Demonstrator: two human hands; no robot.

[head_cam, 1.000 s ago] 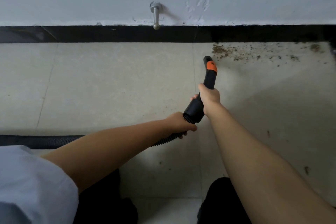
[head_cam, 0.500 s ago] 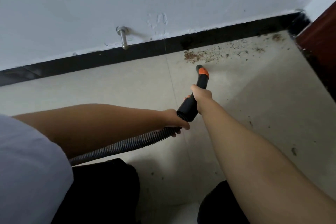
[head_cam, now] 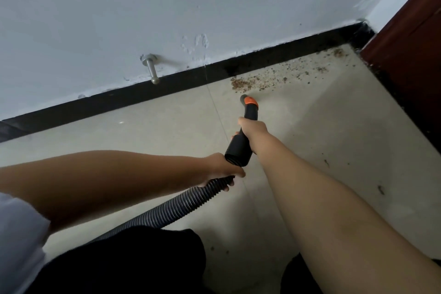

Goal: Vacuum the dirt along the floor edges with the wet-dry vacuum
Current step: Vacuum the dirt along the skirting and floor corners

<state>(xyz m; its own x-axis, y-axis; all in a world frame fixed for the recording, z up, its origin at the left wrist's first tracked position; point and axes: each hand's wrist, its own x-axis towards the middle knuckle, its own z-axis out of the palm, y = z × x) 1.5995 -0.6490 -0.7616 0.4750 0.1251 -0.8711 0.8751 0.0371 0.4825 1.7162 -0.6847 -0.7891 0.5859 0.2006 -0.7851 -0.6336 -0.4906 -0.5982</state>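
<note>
Your hands both grasp the vacuum line in the head view. Your right hand [head_cam: 253,128] is wrapped around the black plastic vacuum handle tube [head_cam: 240,144], arm stretched forward, with the thumb lying along the tube's upper side. Your left hand [head_cam: 220,167] curls around the grey ribbed flexible hose [head_cam: 167,210] just behind the tube's wide rear collar, fingers tucked under the hose. The hose runs back and down to the left, passing behind your dark-trousered knee [head_cam: 133,258].

At the front, the tube bends and ends in a nozzle tip with an orange plastic band [head_cam: 250,102]. The tip points toward the wall and sits just short of the brown crumbly dirt [head_cam: 241,84], which lies heaped at its left end and scatters thinner to the right along the foot of the black skirting board [head_cam: 119,100], out to the corner. You cannot tell whether the tip touches the floor.

The beige tiled floor [head_cam: 334,126] carries a few stray specks near your right forearm. Above the skirting, a silver metal door stopper [head_cam: 151,68] juts from the pale grey painted wall [head_cam: 119,7]. A dark red-brown wooden door frame [head_cam: 410,38] closes the corner on the right. A white sleeve [head_cam: 19,241] shows at the lower left edge.
</note>
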